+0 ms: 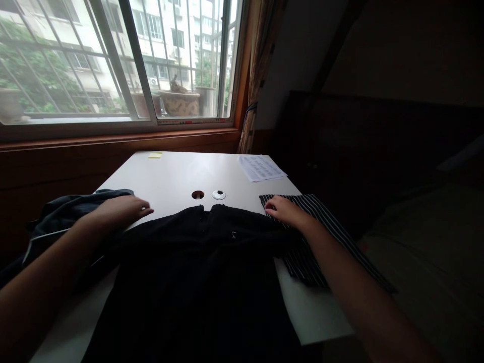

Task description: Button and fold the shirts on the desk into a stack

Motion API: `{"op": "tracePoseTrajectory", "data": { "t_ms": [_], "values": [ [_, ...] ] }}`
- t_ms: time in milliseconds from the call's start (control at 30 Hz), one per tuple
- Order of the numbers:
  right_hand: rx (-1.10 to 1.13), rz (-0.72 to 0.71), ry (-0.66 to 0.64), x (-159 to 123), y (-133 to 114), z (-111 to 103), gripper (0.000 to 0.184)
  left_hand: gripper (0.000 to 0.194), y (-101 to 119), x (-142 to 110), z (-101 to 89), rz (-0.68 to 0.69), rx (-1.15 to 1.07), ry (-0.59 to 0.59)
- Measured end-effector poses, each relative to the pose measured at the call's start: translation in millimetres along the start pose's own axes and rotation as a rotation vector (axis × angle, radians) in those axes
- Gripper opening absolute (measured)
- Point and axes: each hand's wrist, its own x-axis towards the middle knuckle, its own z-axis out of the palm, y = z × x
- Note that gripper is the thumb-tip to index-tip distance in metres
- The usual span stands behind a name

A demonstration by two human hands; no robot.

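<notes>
A black polo-like top (196,282) lies spread on the white table (170,176), its notched collar end towards the window and a small light logo on its chest. My left hand (123,209) is over the left side of the top, fingers loosely stretched, with nothing visible in them. Beside it, at the table's left edge, is a heap of dark blue clothing (51,217) with light piping. My right hand (285,209) is over a black-and-white striped garment (328,217) by the top's right sleeve. Its fingers are slightly bent and apart, with no cloth visibly gripped.
Printed sheets (260,168) lie at the far right corner of the table, a yellow sticky note (155,155) at the far left. A cable hole (197,194) and its white cover (219,194) are in the tabletop. Behind stand a barred window (181,60) and a curtain (255,75).
</notes>
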Motion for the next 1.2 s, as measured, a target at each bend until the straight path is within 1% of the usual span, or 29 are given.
{"op": "tracePoseTrajectory", "data": {
  "t_ms": [67, 167, 233, 300, 400, 467, 500, 533, 600, 633, 667, 700, 767, 833, 900, 967, 1033, 1100, 1133, 1200],
  "values": [
    [0.042, -0.040, -0.010, 19, -19, 11, 0.023, 0.031, 19, 30, 13.7, 0.064, -0.033, -0.033],
    [0.115, -0.077, -0.062, 41, -46, 30, 0.029, 0.029, 43, 62, 39.4, 0.085, -0.086, -0.057],
    [0.163, -0.098, -0.079, 51, -60, 40, 0.033, 0.032, 55, 73, 52.1, 0.098, -0.140, -0.078],
    [0.219, -0.134, -0.103, 54, -70, 45, 0.035, 0.034, 63, 74, 59.1, 0.129, -0.206, -0.114],
    [0.306, -0.204, -0.169, 50, -79, 44, 0.031, 0.032, 72, 60, 62.3, 0.204, -0.292, -0.160],
    [0.366, -0.270, -0.236, 40, -80, 39, 0.027, 0.025, 76, 43, 62.0, 0.273, -0.333, -0.170],
    [0.406, -0.322, -0.283, 34, -80, 36, 0.025, 0.022, 78, 32, 61.2, 0.329, -0.348, -0.153],
    [0.453, -0.385, -0.337, 27, -80, 33, 0.024, 0.019, 80, 20, 60.0, 0.398, -0.355, -0.120],
    [0.552, -0.509, -0.451, 13, -78, 26, 0.022, 0.017, 83, -4, 55.6, 0.554, -0.347, -0.001],
    [0.594, -0.549, -0.501, 6, -76, 23, 0.021, 0.015, 84, -15, 52.4, 0.615, -0.342, 0.058],
    [0.624, -0.563, -0.539, -1, -75, 20, 0.022, 0.013, 85, -26, 48.7, 0.657, -0.346, 0.096],
    [0.648, -0.555, -0.567, -6, -74, 18, 0.024, 0.011, 85, -35, 44.6, 0.675, -0.366, 0.098],
    [0.690, -0.463, -0.578, -12, -72, 17, 0.032, 0.009, 83, -47, 37.3, 0.678, -0.460, 0.012],
    [0.725, -0.308, -0.539, -13, -72, 22, 0.038, 0.016, 81, -51, 34.8, 0.658, -0.582, -0.117],
    [0.767, -0.166, -0.482, -10, -72, 31, 0.039, 0.026, 78, -46, 39.6, 0.591, -0.687, -0.180],
    [0.798, -0.083, -0.461, -6, -74, 41, 0.042, 0.031, 75, -39, 49.5, 0.469, -0.761, -0.202],
    [0.785, -0.047, -0.484, -3, -74, 49, 0.051, 0.038, 72, -32, 58.9, 0.321, -0.790, -0.273],
    [0.710, -0.050, -0.526, 0, -75, 53, 0.060, 0.046, 71, -28, 62.7, 0.256, -0.762, -0.389],
    [0.656, -0.074, -0.545, 0, -76, 53, 0.058, 0.048, 70, -28, 62.1, 0.259, -0.731, -0.452],
    [0.541, -0.155, -0.576, 2, -77, 52, 0.043, 0.045, 71, -27, 57.6, 0.300, -0.663, -0.554]
  ]
}}
